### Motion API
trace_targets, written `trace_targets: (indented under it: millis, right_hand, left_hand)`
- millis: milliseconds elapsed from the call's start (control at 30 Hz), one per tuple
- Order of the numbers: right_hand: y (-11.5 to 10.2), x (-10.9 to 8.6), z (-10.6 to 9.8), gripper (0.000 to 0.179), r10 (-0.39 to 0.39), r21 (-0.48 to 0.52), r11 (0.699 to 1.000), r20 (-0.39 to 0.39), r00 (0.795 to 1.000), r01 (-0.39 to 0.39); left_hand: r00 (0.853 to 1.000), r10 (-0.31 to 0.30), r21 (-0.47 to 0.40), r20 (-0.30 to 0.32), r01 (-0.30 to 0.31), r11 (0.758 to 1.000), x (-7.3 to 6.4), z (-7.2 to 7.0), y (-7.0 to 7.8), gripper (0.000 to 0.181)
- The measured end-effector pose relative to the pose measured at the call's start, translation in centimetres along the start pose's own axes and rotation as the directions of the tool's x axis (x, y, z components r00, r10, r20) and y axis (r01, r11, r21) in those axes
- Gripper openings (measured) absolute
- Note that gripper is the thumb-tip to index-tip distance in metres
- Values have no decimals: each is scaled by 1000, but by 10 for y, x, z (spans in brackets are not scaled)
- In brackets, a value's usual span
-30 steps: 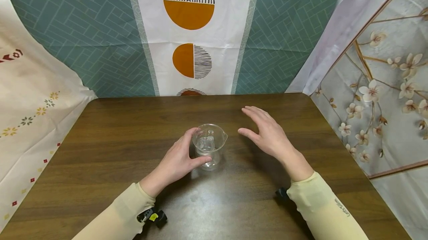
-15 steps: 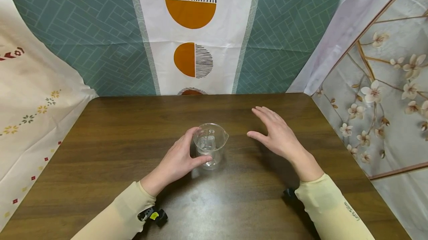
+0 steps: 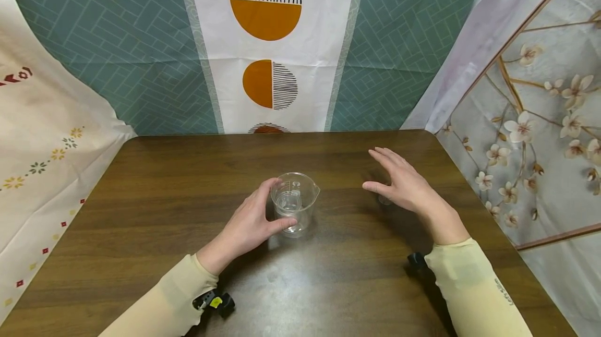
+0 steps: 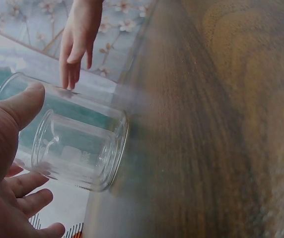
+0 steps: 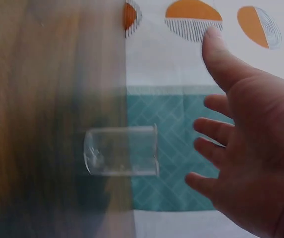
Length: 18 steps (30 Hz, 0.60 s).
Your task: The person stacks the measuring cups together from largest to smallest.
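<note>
Since one second ago, my right grip [image 3: 404,183] has gone farther toward 3 o'clock, its fingers wide, and a small glass [image 3: 384,200] now shows partly under it. My left grip [image 3: 249,225] stays at 9 o'clock of the large beaker [image 3: 306,211], thumb and fingers curled around its side. This beaker stands upright near the middle of the table [image 3: 178,185], clear, with white marks, spout to 3 o'clock, a smaller beaker [image 3: 288,201] inside
</note>
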State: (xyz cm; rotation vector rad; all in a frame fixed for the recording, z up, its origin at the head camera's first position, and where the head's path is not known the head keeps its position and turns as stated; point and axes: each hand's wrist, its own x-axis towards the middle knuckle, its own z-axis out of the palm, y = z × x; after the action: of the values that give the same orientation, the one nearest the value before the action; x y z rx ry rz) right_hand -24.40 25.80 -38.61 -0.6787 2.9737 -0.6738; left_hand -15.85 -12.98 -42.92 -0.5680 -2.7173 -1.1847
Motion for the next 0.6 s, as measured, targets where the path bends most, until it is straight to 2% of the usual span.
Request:
trace_targets:
  millis: [267,467,600]
  right_hand:
    - [18,-2,-9,99,30,53,998,107,994,-36]
    - [33,-3,-15,101,2,125,992,159,987,-22]
    - [42,-8,-20,96,-13,162,987,198,980,-20]
  left_hand:
    - [1000,4,-5,-1,-4,1000,2,0,-1,94]
    - [1000,0,-8,1,0,1000,2,1,-1,94]
    - [1000,3,-6,2,-3,1000,2,1,-1,93]
